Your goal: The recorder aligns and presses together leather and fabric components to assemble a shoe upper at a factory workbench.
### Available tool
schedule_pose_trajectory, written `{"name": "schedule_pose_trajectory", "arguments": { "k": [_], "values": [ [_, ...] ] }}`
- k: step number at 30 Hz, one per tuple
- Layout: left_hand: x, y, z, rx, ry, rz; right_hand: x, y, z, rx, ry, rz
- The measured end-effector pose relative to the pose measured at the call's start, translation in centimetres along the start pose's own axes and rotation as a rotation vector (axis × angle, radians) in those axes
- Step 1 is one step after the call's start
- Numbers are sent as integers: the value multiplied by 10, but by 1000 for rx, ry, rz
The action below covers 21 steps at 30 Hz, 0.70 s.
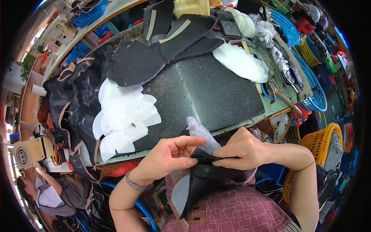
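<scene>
Over my lap I hold a black leather boot upper (208,171) with a grey fuzzy lining (204,136) standing up at its top. My left hand (174,154) pinches the folded black edge between thumb and fingers. Close beside it, my right hand (243,150) grips the same edge, thumb underneath and fingers bent over it. A pale rounded patch (181,196) shows on the lower left part of the upper, beside a dark seam or zip. Folds and my fingers hide the rest of the piece.
A dark work slab (208,89) lies ahead. On it are white scalloped pieces (125,116), more white pieces (240,62) and black leather pieces (166,50). A hammer (286,99) and a phone (228,24) lie right. An orange basket (320,145) stands right; another person (54,193) sits left.
</scene>
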<state>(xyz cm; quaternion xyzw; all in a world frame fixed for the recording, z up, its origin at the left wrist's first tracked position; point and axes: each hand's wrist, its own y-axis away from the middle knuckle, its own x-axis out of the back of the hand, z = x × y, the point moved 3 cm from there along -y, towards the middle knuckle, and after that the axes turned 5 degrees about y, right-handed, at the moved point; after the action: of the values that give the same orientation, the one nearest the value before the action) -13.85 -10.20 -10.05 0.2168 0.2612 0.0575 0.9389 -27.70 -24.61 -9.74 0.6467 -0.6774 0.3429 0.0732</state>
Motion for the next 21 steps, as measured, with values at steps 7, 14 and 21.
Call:
{"name": "schedule_pose_trajectory", "arguments": {
  "k": [7,14,21],
  "values": [
    [-8,-4,14,-105,-432,47,10,-5,-3,20,-34,-20],
    [-22,-4,39,-709,-892,169,10,-12,-9,-122,245,133],
    [47,-22,125,-226,-283,-402,68,-16,32,-465,-32,464]
  ]
}}
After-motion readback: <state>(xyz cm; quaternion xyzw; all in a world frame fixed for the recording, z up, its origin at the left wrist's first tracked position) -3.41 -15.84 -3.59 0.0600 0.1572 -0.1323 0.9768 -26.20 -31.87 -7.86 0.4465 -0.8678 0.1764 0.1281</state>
